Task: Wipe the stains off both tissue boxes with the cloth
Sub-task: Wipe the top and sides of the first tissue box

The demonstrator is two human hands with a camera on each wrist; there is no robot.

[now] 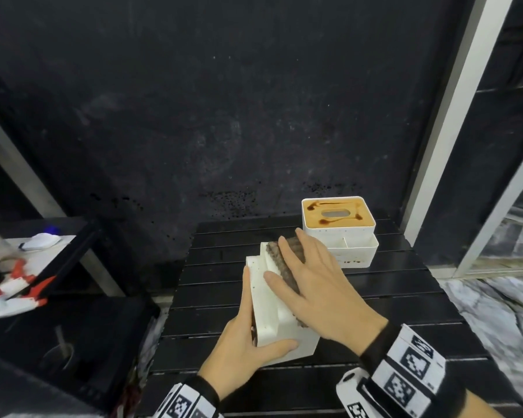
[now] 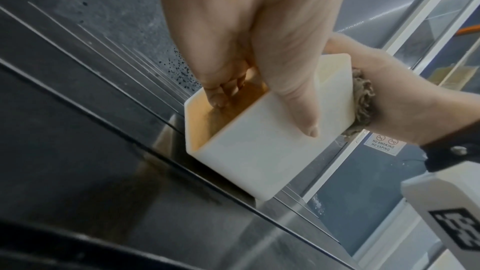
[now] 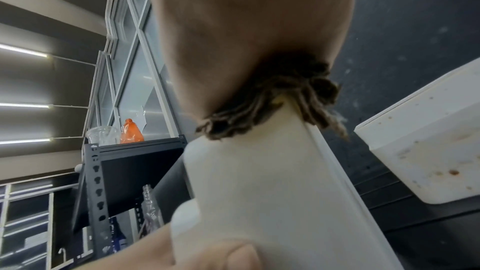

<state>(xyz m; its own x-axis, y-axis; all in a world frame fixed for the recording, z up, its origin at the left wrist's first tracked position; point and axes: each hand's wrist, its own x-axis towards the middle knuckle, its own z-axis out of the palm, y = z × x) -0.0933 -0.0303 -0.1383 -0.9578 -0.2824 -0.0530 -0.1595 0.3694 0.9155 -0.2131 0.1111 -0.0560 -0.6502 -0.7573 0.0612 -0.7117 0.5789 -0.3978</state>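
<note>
A person at a black slatted table [image 1: 375, 306] steadies a white tissue box [image 1: 269, 300] turned on its side, tilted, its near lower edge on the slats at about the centre of the head view; the left hand [image 1: 242, 348] grips the box from the 7 o'clock side, thumb laid across the near white face and the other fingers [image 2: 218, 98] curled over the rim onto the orange-brown face, as the left wrist view shows; the right hand [image 1: 320, 291] lies flat on the upturned side of the box, fingers straight and slightly spread, pressing a brown-grey ribbed cloth [image 1: 280, 260] against it; the cloth's fringe shows under the palm in the right wrist view, bunched on the box's upper edge; a second tissue box [image 1: 338, 218] stands upright at about 1 o'clock from the first, near the table's far edge, its orange-brown top streaked with dark stains around the oval slot; its white lower tray [image 1: 357, 251], divided into compartments, carries brown specks on the front wall; the two boxes stand close but apart; a white and red tool [image 1: 15, 291] lies on a dark shelf at 9 o'clock; an orange bottle [image 3: 131, 132] stands atop a black rack in the right wrist view.
</note>
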